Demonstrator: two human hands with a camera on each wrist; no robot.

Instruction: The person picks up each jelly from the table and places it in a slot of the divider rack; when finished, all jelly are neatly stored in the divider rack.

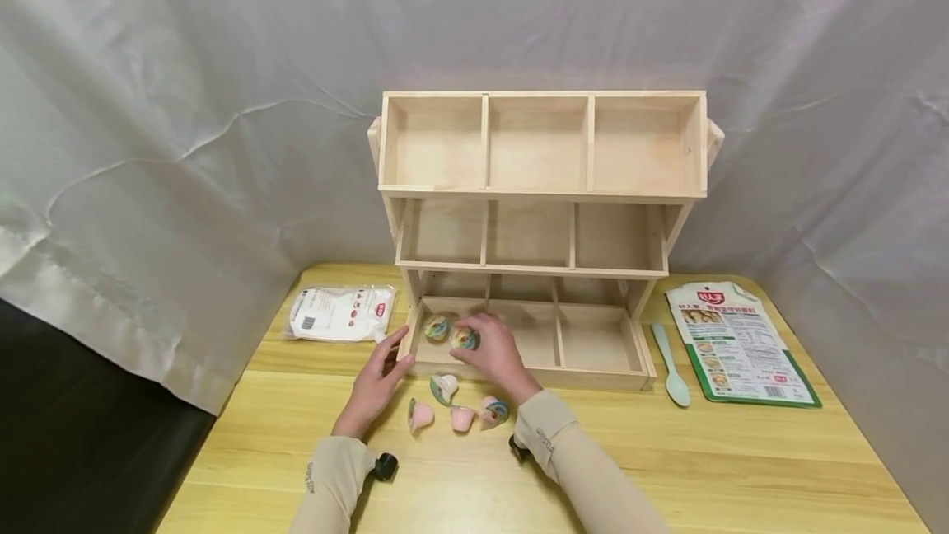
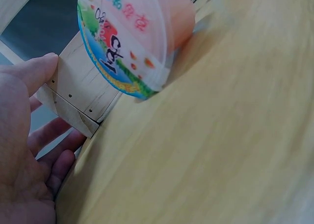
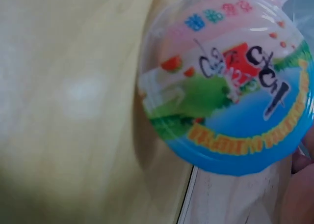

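Note:
My right hand (image 1: 495, 350) pinches a jelly cup (image 1: 465, 339) with a printed lid in the bottom-left compartment of a three-tier wooden rack (image 1: 593, 371). Beside it in that compartment sits another jelly cup (image 1: 436, 327), lid up. At the rack's lower left front corner, my left hand (image 1: 376, 386) holds the wood; in the left wrist view the thumb (image 2: 41, 69) lies on one face and the fingers bend around the other. Several pink jelly cups (image 1: 462, 419) lie tipped on the table before the rack. One lid (image 3: 235, 86) fills much of the right wrist view.
A white plastic packet (image 1: 341, 313) lies left of the rack. To the right are a pale green spoon (image 1: 670, 369) and a green-and-white pouch (image 1: 745, 344). Grey curtains (image 1: 222, 105) hang behind and at both sides of the wooden table (image 1: 741, 468).

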